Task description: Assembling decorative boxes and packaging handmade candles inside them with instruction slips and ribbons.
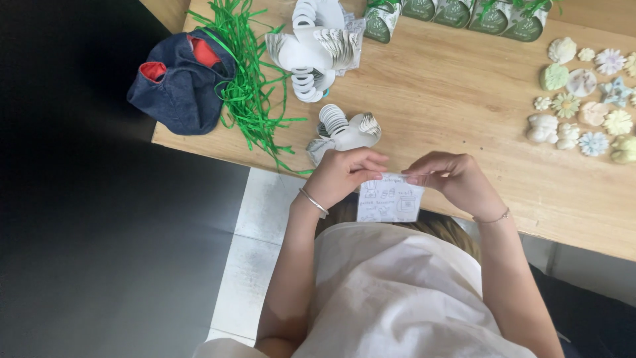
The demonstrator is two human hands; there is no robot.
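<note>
**Paper slip pinched between both hands at the table edge**

Paper — a small white slip (pixel 390 199) with faint line drawings — hangs from my fingertips just past the near edge of the wooden table (pixel 464 106). My left hand (pixel 344 174) is closed on its upper left corner, thumb and fingers pinched together; my right hand (pixel 454 178) grips the upper right corner the same way. A thin bracelet sits on each wrist.

Just beyond my left hand lies a small bundle of white sticker strips (pixel 344 131) with round labels fanning out — a larger bundle of the same kind (pixel 315 46) rests farther up the table. Green paper shred (pixel 248 86) sprawls to the left of them, touching a dark denim pouch (pixel 180 83) with red lining at the table's corner. Along the far edge stands a row of dark green packages (pixel 457 13). Off to the right, well apart from my hands, pastel flower-shaped pieces (pixel 583 99) lie in a loose cluster.
</note>
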